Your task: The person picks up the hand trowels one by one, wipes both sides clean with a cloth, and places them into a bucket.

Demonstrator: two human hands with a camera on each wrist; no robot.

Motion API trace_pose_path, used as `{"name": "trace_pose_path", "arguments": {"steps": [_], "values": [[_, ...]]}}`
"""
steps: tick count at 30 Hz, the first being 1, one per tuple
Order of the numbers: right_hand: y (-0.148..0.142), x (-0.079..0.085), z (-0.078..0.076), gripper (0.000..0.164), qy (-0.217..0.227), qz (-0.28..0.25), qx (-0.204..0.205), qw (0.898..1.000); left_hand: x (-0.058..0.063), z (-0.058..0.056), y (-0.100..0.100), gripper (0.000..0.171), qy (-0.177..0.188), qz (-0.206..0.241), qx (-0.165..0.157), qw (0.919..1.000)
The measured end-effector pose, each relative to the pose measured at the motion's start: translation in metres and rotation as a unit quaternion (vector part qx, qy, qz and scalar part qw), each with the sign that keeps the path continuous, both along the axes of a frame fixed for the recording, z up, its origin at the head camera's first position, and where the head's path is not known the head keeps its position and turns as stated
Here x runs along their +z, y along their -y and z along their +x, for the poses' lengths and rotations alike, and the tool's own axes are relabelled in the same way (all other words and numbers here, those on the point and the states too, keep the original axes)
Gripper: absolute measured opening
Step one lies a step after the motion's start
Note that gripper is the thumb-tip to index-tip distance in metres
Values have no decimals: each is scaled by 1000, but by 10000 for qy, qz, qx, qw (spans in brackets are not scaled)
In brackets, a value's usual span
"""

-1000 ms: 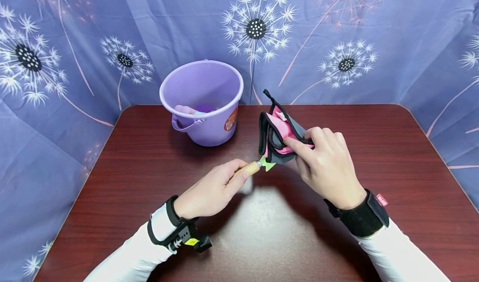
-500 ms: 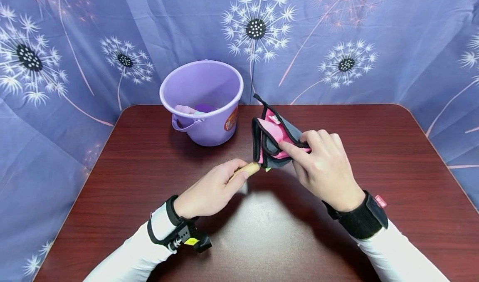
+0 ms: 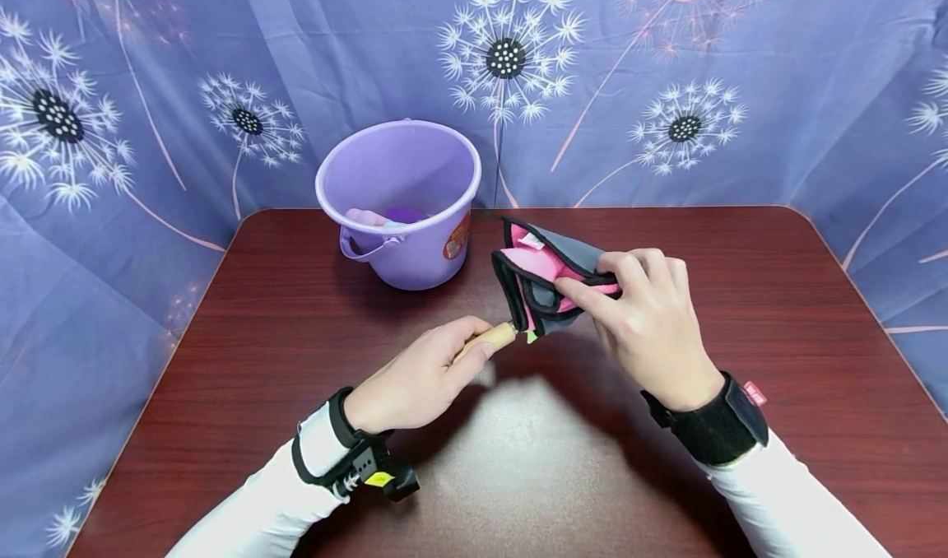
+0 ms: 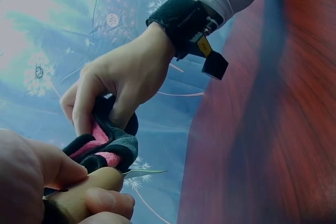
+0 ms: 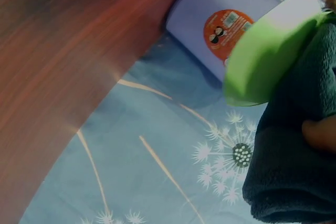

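In the head view my left hand (image 3: 415, 377) grips the wooden handle of a small garden trowel (image 3: 494, 339), thumb on top. The trowel's light green blade (image 5: 262, 59) is broad and curved in the right wrist view; from the head only a green corner shows under the cloth. My right hand (image 3: 648, 323) holds a folded cleaning cloth (image 3: 539, 263), pink inside and grey outside with black edging, against the blade. Its index finger presses into the folds. In the left wrist view the cloth (image 4: 123, 148) lies right at the front end of the handle (image 4: 79, 198).
A purple bucket (image 3: 422, 258) with its handle down stands at the back left of the dark red wooden table (image 3: 741, 295). Inside it lie a pinkish thing (image 3: 366, 217) and something darker purple. A blue curtain (image 3: 592, 15) with a dandelion print hangs behind.
The cloth has slid left and down toward the trowel's handle, its upper corner tipping lower, and now hides more of the blade. My left hand has stayed almost still.
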State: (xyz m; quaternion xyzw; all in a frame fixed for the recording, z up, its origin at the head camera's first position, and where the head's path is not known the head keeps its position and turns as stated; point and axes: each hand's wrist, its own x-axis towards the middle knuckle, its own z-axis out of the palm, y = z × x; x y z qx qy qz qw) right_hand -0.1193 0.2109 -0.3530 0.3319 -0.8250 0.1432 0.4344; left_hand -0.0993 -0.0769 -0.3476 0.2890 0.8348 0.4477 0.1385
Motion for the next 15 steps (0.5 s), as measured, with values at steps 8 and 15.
{"name": "trace_pose_path", "arguments": {"steps": [8,15], "values": [[-10,-3,-7,32,-7,-257,-509,9984,3,2,1,25,-112,74,-34,9999],[-15,-3,-10,33,37,-366,-747,9965,7,3,2,24,-22,109,66,9999]]}}
